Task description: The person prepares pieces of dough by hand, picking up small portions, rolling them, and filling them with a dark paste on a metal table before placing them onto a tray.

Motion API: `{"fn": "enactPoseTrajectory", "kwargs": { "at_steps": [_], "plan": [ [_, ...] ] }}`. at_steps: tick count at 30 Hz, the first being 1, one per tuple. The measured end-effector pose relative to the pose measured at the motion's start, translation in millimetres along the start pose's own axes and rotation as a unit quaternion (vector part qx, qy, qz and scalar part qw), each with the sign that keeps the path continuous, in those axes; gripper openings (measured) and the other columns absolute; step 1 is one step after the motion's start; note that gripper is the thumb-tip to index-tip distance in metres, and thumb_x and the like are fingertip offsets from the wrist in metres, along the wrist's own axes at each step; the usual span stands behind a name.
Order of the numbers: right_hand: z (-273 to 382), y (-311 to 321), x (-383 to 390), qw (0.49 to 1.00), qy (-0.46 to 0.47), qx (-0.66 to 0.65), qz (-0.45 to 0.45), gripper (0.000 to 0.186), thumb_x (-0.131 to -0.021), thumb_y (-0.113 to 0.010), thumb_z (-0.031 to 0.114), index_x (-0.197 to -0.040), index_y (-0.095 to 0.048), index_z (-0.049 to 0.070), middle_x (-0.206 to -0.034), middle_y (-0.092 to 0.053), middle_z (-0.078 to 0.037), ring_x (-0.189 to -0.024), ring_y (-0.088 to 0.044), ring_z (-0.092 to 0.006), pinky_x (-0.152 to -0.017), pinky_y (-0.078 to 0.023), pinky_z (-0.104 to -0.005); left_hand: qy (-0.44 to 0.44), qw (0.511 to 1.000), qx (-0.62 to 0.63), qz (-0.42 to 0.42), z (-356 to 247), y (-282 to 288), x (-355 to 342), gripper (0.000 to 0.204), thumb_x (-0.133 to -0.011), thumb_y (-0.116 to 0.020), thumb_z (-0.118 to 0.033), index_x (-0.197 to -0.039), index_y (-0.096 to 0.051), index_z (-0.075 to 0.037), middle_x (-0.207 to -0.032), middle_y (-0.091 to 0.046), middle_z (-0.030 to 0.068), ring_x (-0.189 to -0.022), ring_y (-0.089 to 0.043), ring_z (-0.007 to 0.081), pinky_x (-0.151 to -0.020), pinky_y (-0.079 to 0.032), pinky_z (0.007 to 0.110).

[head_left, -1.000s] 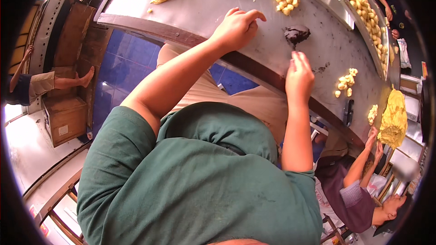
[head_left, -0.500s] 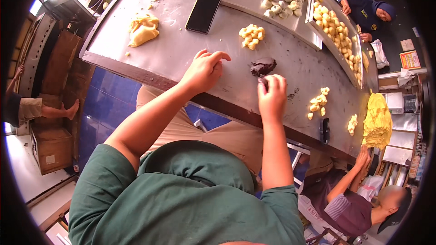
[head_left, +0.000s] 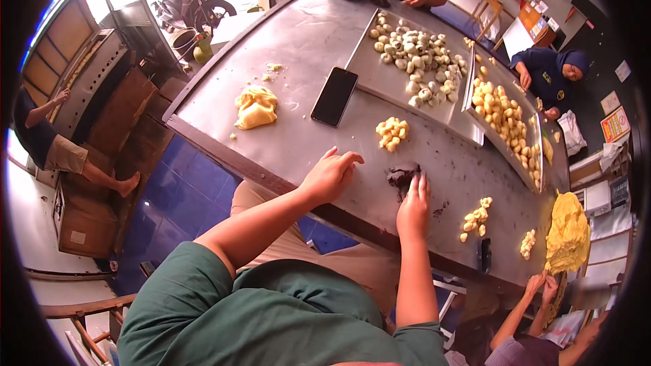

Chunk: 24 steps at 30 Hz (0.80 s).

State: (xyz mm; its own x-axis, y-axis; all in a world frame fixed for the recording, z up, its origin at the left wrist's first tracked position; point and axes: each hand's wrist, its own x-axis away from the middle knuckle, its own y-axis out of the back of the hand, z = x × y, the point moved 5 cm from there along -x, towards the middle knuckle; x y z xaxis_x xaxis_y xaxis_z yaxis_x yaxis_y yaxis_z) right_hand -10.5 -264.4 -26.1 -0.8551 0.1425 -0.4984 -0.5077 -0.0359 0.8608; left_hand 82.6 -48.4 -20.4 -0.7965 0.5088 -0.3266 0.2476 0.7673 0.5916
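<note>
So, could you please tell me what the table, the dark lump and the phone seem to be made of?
Table: the top looks like dull grey sheet metal, from its soft sheen and scuffs; the brown rim is probably wood.
Dark lump: perhaps soft dough or paste, judging by its uneven, pressed shape.
Phone: smooth black front, likely glass; its back is hidden.

Our left forearm (head_left: 268, 215) slants up from the lower left to our left hand (head_left: 330, 177) at mid-frame, its fingers (head_left: 349, 159) loosely curled, while our right forearm (head_left: 414, 278) rises almost upright, right of centre, to our right hand (head_left: 414, 213), fingers nearly straight.
</note>
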Motion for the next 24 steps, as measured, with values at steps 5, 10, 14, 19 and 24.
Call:
{"fn": "enactPoseTrajectory", "kwargs": {
  "at_steps": [5, 10, 14, 19, 24],
  "plan": [
    [-5, 10, 31, 0.972, -0.031, -0.184, 0.144, 0.04, -0.096, -0.058, 0.006, -0.137, -0.057, 0.003, -0.138, -0.058, -0.02, -0.126, -0.056, -0.0393, -0.106, -0.048, -0.046, 0.012, 1.0, 0.005, -0.001, -2, -5, -1, 0.026, -0.098, -0.047, -0.006, -0.122, -0.057, -0.01, -0.095, -0.069, 0.0092, -0.105, -0.068, 0.029, -0.118, -0.033, 0.055],
    [-40, 35, 43, 0.992, 0.027, -0.095, 0.083, 0.043, -0.092, -0.07, 0.023, -0.133, -0.062, 0.013, -0.133, -0.062, -0.014, -0.124, -0.058, -0.0366, -0.11, -0.041, -0.0528, 0.024, 0.999, 0.009, -0.02, 2, 3, 3, 0.026, -0.101, -0.047, -0.007, -0.125, -0.056, -0.01, -0.109, -0.07, 0.011, -0.111, -0.066, 0.0292, -0.12, -0.03, 0.055],
    [-68, 11, 18, 0.987, -0.027, -0.103, 0.119, 0.048, -0.089, -0.075, 0.031, -0.131, -0.065, 0.011, -0.12, -0.065, -0.014, -0.115, -0.061, -0.0375, -0.098, -0.045, -0.0537, 0.051, 0.998, -0.041, 0.02, -8, -2, -2, 0.027, -0.105, -0.045, -0.011, -0.131, -0.053, -0.013, -0.12, -0.068, 0.0092, -0.12, -0.063, 0.028, -0.12, -0.028, 0.057],
    [-75, -5, 4, 0.976, -0.149, -0.157, 0.021, 0.049, -0.094, -0.068, 0.028, -0.136, -0.06, 0.005, -0.131, -0.061, -0.022, -0.121, -0.058, -0.0412, -0.101, -0.049, -0.0471, 0.063, 0.997, -0.052, 0.001, -3, 10, 5, 0.037, -0.106, -0.047, -0.019, -0.142, -0.049, -0.017, -0.141, -0.059, 0.0089, -0.138, -0.05, 0.0267, -0.123, -0.018, 0.058],
    [-81, -5, 5, 0.983, -0.099, -0.152, -0.002, 0.046, -0.093, -0.069, 0.026, -0.131, -0.061, 0.001, -0.125, -0.063, -0.022, -0.114, -0.06, -0.0412, -0.099, -0.049, -0.0477, -0.003, 0.93, -0.341, 0.138, 1, 9, 5, 0.055, -0.105, -0.038, -0.054, -0.15, -0.05, -0.025, -0.166, -0.03, 0.0076, -0.157, -0.014, 0.0324, -0.121, -0.005, 0.067]
  ]
}}
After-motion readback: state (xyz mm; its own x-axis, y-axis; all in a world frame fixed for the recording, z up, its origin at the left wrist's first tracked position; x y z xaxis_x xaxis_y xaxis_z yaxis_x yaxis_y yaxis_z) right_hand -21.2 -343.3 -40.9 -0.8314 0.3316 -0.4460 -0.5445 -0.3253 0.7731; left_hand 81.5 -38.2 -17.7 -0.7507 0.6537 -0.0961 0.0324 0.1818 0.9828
